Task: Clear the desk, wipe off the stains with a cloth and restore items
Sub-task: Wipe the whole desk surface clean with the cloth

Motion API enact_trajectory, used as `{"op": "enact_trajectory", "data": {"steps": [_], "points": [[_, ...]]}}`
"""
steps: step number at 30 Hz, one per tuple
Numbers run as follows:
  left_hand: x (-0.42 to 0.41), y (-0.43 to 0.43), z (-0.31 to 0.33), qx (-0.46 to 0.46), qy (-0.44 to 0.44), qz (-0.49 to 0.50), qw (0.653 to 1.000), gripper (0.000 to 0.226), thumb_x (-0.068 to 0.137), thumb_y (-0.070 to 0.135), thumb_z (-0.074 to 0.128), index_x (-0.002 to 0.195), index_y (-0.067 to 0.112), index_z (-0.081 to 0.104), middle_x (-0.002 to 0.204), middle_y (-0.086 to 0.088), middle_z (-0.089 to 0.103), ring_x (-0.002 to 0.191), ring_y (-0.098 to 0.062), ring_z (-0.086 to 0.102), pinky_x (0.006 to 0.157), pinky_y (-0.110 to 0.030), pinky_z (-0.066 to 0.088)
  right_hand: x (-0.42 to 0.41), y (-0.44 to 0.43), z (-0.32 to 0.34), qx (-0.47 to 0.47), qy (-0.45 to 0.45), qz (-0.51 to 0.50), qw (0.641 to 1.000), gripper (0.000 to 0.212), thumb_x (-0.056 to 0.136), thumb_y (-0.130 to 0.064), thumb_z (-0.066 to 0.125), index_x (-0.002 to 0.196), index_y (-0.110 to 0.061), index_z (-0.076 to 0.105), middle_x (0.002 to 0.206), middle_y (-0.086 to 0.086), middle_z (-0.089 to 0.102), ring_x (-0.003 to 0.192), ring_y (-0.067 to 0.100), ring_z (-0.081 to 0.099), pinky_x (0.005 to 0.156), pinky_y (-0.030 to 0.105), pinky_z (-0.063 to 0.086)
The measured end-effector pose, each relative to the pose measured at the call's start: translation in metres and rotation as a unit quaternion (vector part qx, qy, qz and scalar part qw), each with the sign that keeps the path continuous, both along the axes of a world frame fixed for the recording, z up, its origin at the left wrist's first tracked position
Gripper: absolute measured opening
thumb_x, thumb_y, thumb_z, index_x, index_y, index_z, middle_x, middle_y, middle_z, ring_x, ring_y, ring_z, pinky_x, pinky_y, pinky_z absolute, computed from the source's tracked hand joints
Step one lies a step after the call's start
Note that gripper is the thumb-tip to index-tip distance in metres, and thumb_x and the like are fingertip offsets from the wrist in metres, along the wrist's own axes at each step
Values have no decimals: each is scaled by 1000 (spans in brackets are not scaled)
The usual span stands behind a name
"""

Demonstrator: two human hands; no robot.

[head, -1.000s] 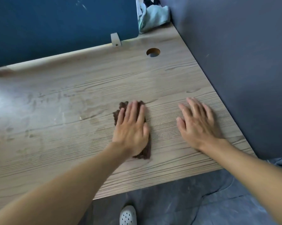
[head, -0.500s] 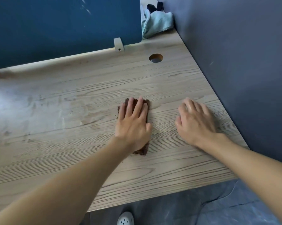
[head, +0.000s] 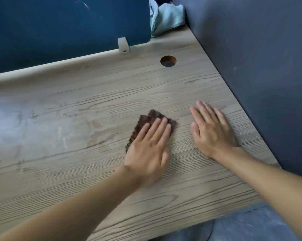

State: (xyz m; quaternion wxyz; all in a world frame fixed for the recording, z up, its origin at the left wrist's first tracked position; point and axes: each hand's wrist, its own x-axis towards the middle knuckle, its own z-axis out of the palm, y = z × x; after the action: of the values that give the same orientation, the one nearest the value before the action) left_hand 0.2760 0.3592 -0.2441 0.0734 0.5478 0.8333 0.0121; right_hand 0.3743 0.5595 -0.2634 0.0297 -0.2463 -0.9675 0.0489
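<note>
Cloth (head: 152, 117): dark brown, nubbly, scalloped along the edge, folded small. From the head view, lies flat on the wood-grain surface (head: 77, 171), right of centre, directly beneath the left grip (head: 148, 146), and shows only past the fingertips and along the hand's left side. Runs with its long axis along those fingers, from near-left to far-right. Held down by straight, close-set fingers and a flat palm, with nothing pinched; heel of that hand blurred. Just beside it to the right, the right grip (head: 212, 133), spread flat on bare wood, apart from the cloth and holding nothing. Nearer by far: the left. Off to the cloth's left, well apart, pale smears (head: 63, 136) on the wood. Looks like mid-wipe; probably calls for a leftward sweep along the grain.
</note>
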Motion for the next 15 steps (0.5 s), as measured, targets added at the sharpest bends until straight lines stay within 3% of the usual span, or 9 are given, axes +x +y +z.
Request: {"op": "enact_trajectory", "data": {"steps": [2, 4, 6, 8, 10, 15], "points": [[13, -24, 2, -7, -21, -145, 989, 70, 96, 39, 23, 160, 15, 7, 167, -4, -1, 154, -18, -7, 124, -40, -2, 0, 0, 0, 3, -6, -5, 1000, 62, 98, -39, 19, 153, -15, 35, 163, 7, 25, 150, 20, 21, 123, 44, 14], [-7, -17, -4, 2, -28, -162, 986, 67, 97, 37, 23, 160, 18, 11, 167, -2, 3, 154, -16, -4, 124, -38, -3, 0, 0, 0, 7, -12, -9, 1000, 62, 97, -39, 20, 153, -16, 34, 163, 6, 24, 151, 18, 20, 123, 44, 13], [-33, 12, -5, 24, -4, -21, 999, 67, 97, 39, 17, 160, 19, 8, 167, -1, 0, 154, -14, -7, 125, -38, -3, 0, -1, 1, 8, -13, -11, 1000, 62, 97, -39, 19, 154, -16, 34, 163, 5, 24, 151, 18, 19, 123, 43, 13], [-56, 41, -3, 25, -10, 135, 991, 67, 97, 39, 12, 160, 17, 0, 167, -1, -8, 153, -14, -13, 125, -39, -5, 0, -1, 2, 8, -24, -10, 1000, 63, 98, -40, 17, 155, -17, 30, 164, 4, 20, 152, 16, 16, 124, 43, 12], [-56, 51, -5, 23, -13, 166, 986, 69, 96, 40, 9, 160, 16, -2, 167, -2, -9, 153, -16, -14, 125, -41, -3, 0, 0, 2, 9, -31, -16, 999, 63, 98, -41, 16, 156, -18, 28, 164, 3, 18, 152, 16, 14, 124, 43, 11], [-9, 10, -7, 25, -14, -91, 995, 70, 95, 39, 26, 159, 13, 17, 167, -6, 9, 154, -20, 1, 125, -43, 6, -3, -1, 4, 3, -24, -19, 1000, 63, 95, -39, 24, 153, -16, 36, 162, 6, 26, 150, 19, 21, 122, 46, 18]]}}
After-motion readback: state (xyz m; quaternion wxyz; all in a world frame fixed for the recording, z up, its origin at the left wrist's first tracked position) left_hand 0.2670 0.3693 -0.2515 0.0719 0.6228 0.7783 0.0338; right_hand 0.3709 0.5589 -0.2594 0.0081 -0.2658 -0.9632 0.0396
